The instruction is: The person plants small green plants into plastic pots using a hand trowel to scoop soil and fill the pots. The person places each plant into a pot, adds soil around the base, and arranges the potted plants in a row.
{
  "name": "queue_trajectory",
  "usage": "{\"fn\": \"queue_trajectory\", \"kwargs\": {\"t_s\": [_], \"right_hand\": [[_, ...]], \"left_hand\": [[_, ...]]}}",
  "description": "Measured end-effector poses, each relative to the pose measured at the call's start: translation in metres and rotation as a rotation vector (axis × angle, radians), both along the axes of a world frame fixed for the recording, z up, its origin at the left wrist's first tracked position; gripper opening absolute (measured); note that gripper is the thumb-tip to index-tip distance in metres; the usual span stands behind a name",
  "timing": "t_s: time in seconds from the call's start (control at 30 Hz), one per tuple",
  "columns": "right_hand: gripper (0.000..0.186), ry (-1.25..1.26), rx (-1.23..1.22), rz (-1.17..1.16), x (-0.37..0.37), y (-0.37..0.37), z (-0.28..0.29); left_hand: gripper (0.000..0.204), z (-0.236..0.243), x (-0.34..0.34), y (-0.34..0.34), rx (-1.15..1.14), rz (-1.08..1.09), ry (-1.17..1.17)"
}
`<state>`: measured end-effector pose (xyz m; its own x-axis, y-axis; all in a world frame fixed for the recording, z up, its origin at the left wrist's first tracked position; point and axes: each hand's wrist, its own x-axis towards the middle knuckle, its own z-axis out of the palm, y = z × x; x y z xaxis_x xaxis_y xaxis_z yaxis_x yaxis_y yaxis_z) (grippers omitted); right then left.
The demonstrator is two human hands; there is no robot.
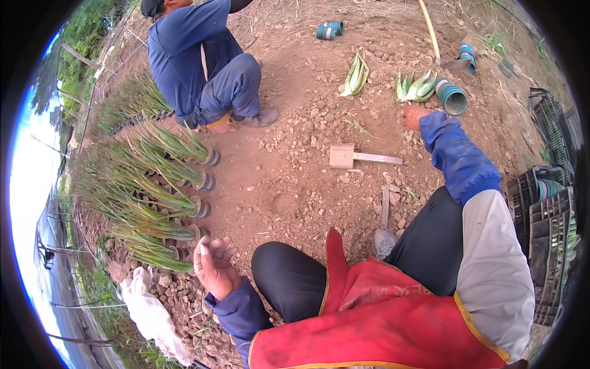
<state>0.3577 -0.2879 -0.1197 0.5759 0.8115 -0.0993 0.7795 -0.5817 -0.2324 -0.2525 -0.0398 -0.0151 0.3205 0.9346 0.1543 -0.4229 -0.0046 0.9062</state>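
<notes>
My left hand is raised beside the potted aloe plants, fingers loosely curled and apart, with nothing in it. Stretched far forward, my right hand is low over the soil at the base of some loose aloe plants. Its fingers are small and partly hidden, so their grip is unclear. A stack of teal pots lies on its side just right of those plants. Another loose aloe rests farther left. Between my hands a square-headed tool with a straight handle lies flat on the dirt.
A person in blue crouches at the upper left. A hoe and more teal pots lie on the far ground. Black crates stand at my right, a white sack at lower left. A flat strip touches near my shoe.
</notes>
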Motion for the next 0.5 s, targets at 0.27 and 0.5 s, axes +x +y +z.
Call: {"fn": "queue_trajectory", "kwargs": {"t_s": [0.27, 0.5], "right_hand": [[0.031, -0.119, -0.168, 0.150, -0.015, 0.031, -0.012], [0.037, 0.001, -0.323, 0.279, -0.027, 0.051, -0.091]], "left_hand": [[0.025, 0.053, 0.076, -0.115, 0.521, -0.748, 0.188], [0.028, 0.023, 0.091, -0.143, 0.534, -1.080, 0.208]]}}
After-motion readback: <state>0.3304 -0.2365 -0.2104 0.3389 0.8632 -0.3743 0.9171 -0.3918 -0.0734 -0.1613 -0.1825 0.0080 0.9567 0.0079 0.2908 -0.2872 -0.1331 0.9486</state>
